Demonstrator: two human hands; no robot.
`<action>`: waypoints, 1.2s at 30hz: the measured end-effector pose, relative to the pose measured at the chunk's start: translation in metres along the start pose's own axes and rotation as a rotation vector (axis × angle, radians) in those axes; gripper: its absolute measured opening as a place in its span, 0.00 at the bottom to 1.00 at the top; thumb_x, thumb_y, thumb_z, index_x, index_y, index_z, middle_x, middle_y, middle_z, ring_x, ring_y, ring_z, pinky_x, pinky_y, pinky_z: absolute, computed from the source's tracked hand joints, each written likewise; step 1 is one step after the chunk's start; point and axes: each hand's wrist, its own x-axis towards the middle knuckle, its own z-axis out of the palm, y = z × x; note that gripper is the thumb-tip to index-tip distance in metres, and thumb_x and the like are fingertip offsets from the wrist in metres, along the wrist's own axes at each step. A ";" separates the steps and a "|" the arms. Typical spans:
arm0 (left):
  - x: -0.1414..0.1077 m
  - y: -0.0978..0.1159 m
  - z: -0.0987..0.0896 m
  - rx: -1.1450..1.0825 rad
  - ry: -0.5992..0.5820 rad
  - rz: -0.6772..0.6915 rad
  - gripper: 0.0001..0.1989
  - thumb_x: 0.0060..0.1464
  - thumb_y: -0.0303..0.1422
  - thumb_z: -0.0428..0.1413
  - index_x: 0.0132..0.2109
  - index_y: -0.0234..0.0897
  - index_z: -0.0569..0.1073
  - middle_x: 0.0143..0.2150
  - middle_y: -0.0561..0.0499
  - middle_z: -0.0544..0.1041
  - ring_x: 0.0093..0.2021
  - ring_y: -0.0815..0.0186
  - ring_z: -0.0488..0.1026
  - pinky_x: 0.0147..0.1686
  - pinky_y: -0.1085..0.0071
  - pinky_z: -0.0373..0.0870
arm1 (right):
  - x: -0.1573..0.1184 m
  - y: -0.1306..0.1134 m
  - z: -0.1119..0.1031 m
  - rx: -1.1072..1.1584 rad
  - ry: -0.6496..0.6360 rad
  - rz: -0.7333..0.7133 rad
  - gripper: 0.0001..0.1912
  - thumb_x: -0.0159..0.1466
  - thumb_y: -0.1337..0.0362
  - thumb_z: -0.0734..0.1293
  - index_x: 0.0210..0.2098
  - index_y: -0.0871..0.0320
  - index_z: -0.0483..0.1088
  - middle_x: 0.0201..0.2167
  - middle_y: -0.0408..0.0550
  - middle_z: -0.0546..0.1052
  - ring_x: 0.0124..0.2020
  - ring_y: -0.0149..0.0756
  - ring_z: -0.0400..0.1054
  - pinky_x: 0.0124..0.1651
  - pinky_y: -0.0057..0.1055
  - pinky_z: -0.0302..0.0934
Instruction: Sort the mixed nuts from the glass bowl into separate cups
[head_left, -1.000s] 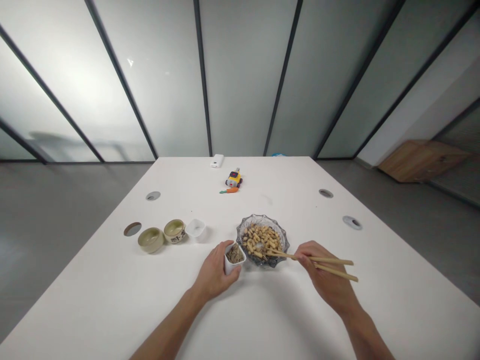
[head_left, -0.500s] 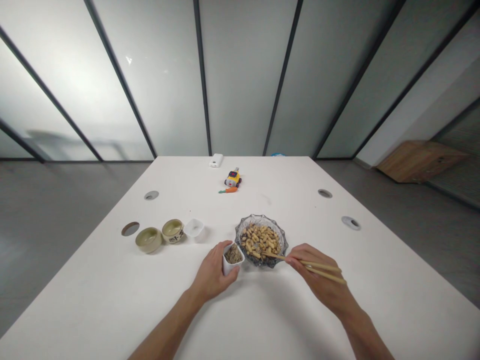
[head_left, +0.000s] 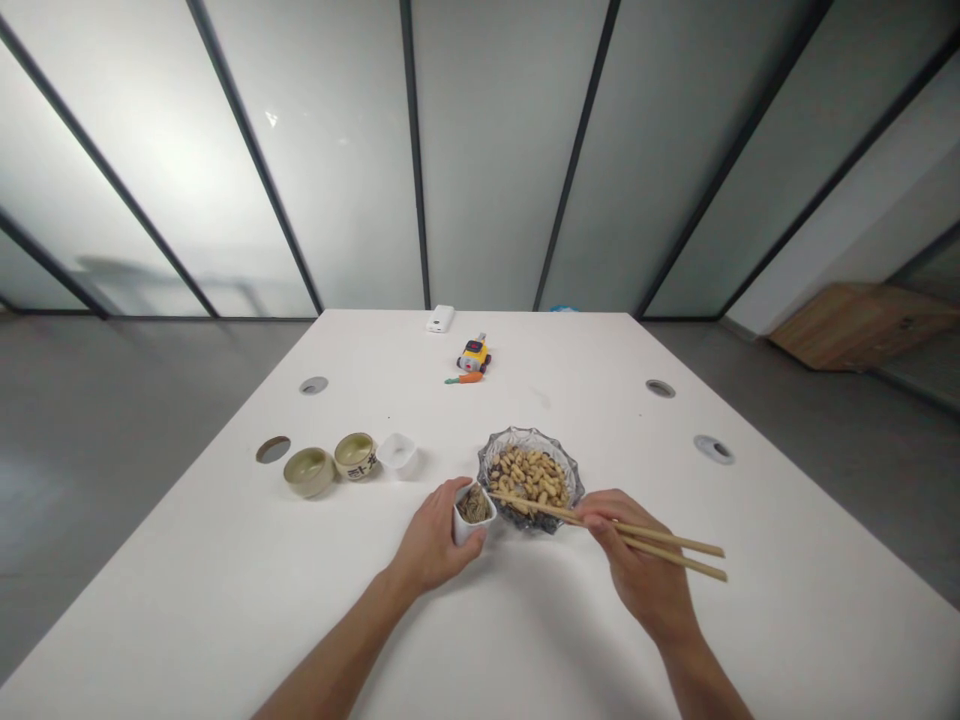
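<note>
My left hand (head_left: 433, 540) is wrapped round a small white cup (head_left: 466, 534), tilted a little, with greyish-brown seeds (head_left: 474, 505) in it. Right beside it stands a fluted glass bowl (head_left: 573, 472) of peanuts in their shells (head_left: 531, 474), with some darker pieces among them. My right hand (head_left: 637, 570) grips a pair of wooden chopsticks (head_left: 679, 542). They cross over the near part of the bowl, their tips at the right rim of the cup. Whether anything is pinched between the tips is too small to tell.
Left of my hands stand a small white bowl (head_left: 397, 455) and two greenish ceramic bowls, one plain (head_left: 309, 475) and one with dark lettering (head_left: 355, 458). Farther back lie a toy carrot (head_left: 466, 378), a yellow toy car (head_left: 474, 354) and a white box-shaped device (head_left: 441, 318). Round holes (head_left: 273, 450) pierce the tabletop.
The chopstick tips have moved left, from among the peanuts to the cup's rim. My left hand keeps hold of the cup. The whole view has shifted slightly.
</note>
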 end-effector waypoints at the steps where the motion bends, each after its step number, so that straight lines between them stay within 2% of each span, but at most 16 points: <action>1: 0.000 0.000 0.000 0.001 0.000 0.004 0.30 0.53 0.34 0.60 0.63 0.36 0.67 0.61 0.38 0.76 0.60 0.48 0.74 0.63 0.49 0.70 | -0.001 0.000 0.001 -0.010 0.020 0.009 0.17 0.70 0.51 0.67 0.30 0.53 0.79 0.32 0.48 0.80 0.34 0.39 0.76 0.38 0.33 0.72; 3: 0.000 -0.001 0.001 0.006 -0.001 0.007 0.30 0.53 0.34 0.60 0.63 0.36 0.67 0.61 0.38 0.76 0.60 0.48 0.74 0.63 0.49 0.70 | -0.001 0.003 0.000 -0.054 0.081 0.027 0.19 0.71 0.50 0.65 0.30 0.53 0.78 0.31 0.48 0.80 0.34 0.38 0.75 0.37 0.33 0.71; 5: -0.001 -0.002 0.002 0.011 -0.001 0.006 0.30 0.54 0.34 0.59 0.63 0.36 0.67 0.61 0.38 0.76 0.61 0.47 0.74 0.63 0.49 0.70 | -0.001 0.007 -0.005 -0.109 0.089 0.045 0.20 0.71 0.49 0.65 0.29 0.54 0.77 0.31 0.48 0.79 0.34 0.38 0.75 0.37 0.32 0.71; 10: 0.000 0.000 0.001 0.005 0.012 0.011 0.30 0.53 0.34 0.60 0.63 0.38 0.67 0.60 0.39 0.77 0.60 0.48 0.75 0.63 0.50 0.70 | -0.003 0.011 -0.006 -0.148 -0.044 0.025 0.20 0.70 0.48 0.65 0.30 0.53 0.78 0.31 0.48 0.81 0.33 0.39 0.76 0.37 0.33 0.71; 15: 0.000 0.001 0.000 0.006 0.005 0.010 0.30 0.52 0.34 0.60 0.62 0.35 0.67 0.59 0.38 0.77 0.59 0.48 0.75 0.63 0.49 0.71 | -0.003 0.012 -0.005 -0.172 -0.071 0.014 0.19 0.71 0.50 0.65 0.31 0.53 0.79 0.33 0.48 0.81 0.35 0.40 0.77 0.39 0.34 0.71; 19: 0.000 0.001 0.000 0.005 0.000 0.008 0.29 0.53 0.34 0.59 0.62 0.35 0.67 0.60 0.37 0.76 0.60 0.48 0.74 0.63 0.49 0.70 | -0.006 0.015 -0.009 -0.168 0.032 0.039 0.19 0.72 0.51 0.64 0.31 0.53 0.78 0.33 0.48 0.80 0.36 0.40 0.76 0.41 0.35 0.71; 23: 0.001 0.002 0.000 -0.017 -0.004 0.000 0.30 0.52 0.33 0.59 0.62 0.37 0.66 0.59 0.39 0.77 0.59 0.49 0.75 0.62 0.50 0.70 | -0.009 0.011 0.002 -0.044 0.168 0.022 0.18 0.72 0.52 0.64 0.31 0.54 0.78 0.33 0.49 0.80 0.36 0.40 0.76 0.40 0.35 0.71; 27: 0.001 0.002 0.000 -0.023 -0.010 -0.012 0.30 0.53 0.34 0.60 0.62 0.37 0.66 0.59 0.39 0.77 0.59 0.48 0.75 0.62 0.49 0.70 | -0.010 0.005 0.009 0.031 0.068 -0.021 0.16 0.71 0.53 0.66 0.32 0.53 0.79 0.32 0.48 0.80 0.36 0.40 0.76 0.39 0.34 0.72; 31: 0.001 0.002 -0.001 -0.014 -0.008 -0.011 0.30 0.52 0.34 0.60 0.62 0.37 0.67 0.59 0.39 0.77 0.59 0.48 0.75 0.62 0.50 0.70 | -0.007 0.005 -0.001 -0.091 0.050 -0.036 0.16 0.71 0.53 0.65 0.31 0.52 0.78 0.32 0.48 0.80 0.34 0.39 0.76 0.37 0.33 0.71; 36: 0.001 0.003 -0.001 -0.012 -0.017 -0.007 0.29 0.52 0.33 0.59 0.62 0.37 0.66 0.58 0.40 0.77 0.57 0.50 0.75 0.61 0.51 0.70 | -0.010 0.008 -0.005 -0.192 -0.080 -0.105 0.14 0.72 0.55 0.66 0.32 0.52 0.77 0.32 0.45 0.80 0.32 0.36 0.76 0.37 0.31 0.70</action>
